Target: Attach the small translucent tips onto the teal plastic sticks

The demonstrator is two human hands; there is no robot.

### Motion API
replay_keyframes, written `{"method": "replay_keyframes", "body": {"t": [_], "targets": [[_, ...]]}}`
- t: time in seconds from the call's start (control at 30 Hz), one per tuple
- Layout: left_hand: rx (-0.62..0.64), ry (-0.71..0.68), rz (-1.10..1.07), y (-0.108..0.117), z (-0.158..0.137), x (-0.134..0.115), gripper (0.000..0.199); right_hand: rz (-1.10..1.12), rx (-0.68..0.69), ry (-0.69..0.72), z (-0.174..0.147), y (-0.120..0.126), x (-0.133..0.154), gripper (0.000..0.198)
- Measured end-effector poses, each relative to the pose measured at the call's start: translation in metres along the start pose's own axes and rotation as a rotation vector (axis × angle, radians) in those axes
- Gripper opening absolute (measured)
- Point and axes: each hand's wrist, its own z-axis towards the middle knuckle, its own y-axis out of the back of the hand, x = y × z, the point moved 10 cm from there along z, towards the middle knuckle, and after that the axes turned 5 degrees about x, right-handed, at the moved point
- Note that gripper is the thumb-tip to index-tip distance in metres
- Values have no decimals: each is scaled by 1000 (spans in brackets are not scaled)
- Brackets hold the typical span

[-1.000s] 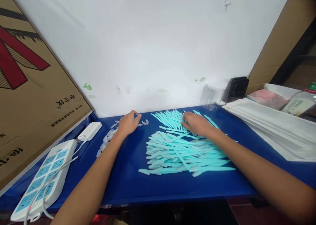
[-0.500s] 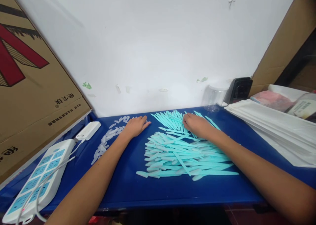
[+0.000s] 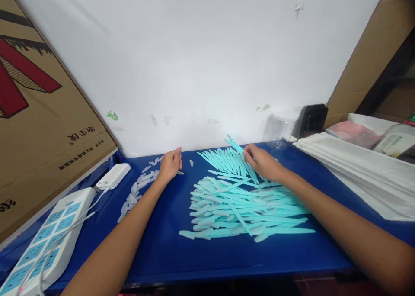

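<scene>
Turquoise eyebrow razors [image 3: 234, 144] stick out past the fingers of my right hand [image 3: 261, 161], which is closed on them just above the table. Below that hand lies a fanned row of similar razors [image 3: 220, 162]. Nearer to me is a larger heap of razors [image 3: 227, 205] with pale, covered-looking blade ends. My left hand [image 3: 171, 164] is at the back left, fingers drawn together; whatever may be in them is hidden. Small translucent blade caps [image 3: 139, 183] are strewn to its left, and one loose cap [image 3: 191, 162] lies to its right.
A white power strip [image 3: 48, 239] with cables and a white adapter [image 3: 113, 176] sit at the left, beside a printed cardboard box [image 3: 48, 92]. A clear jar [image 3: 281, 129] and a black object [image 3: 313, 119] stand by the wall. White sheets [image 3: 359, 170] are stacked at the right.
My right hand has lifted slightly, and razors now point up out of it. My left hand has shifted a little left, its fingers closer together, exposing a loose cap.
</scene>
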Motion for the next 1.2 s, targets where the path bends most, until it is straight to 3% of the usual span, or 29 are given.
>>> {"method": "replay_keyframes", "body": {"t": [0.13,0.23,0.37,0.53,0.67,0.77,0.9,1.07,1.2], "targets": [[-11,14,-124,18,2,8,62,113,-46,-8,-1,2,-2,19],[62,-30,-64,25,-1,4,57,134,-59,-6,-1,3,1,21],[204,-34,79,22,-8,4,60,150,-46,-1,-3,3,7,22],[336,-5,46,17,-12,9,44,160,-36,-7,-2,0,6,22],[490,-45,69,4,-16,9,43,159,-45,-13,-1,-1,2,21],[533,-14,80,-3,-17,17,40,157,-41,-14,-2,-1,2,21],[494,6,-19,-7,-16,17,38,173,-43,4,-3,0,6,21],[285,177,-606,-9,-12,15,36,174,-61,5,-3,1,6,21],[278,234,-761,-24,-12,7,24,182,-56,10,-2,-1,7,20]]}}
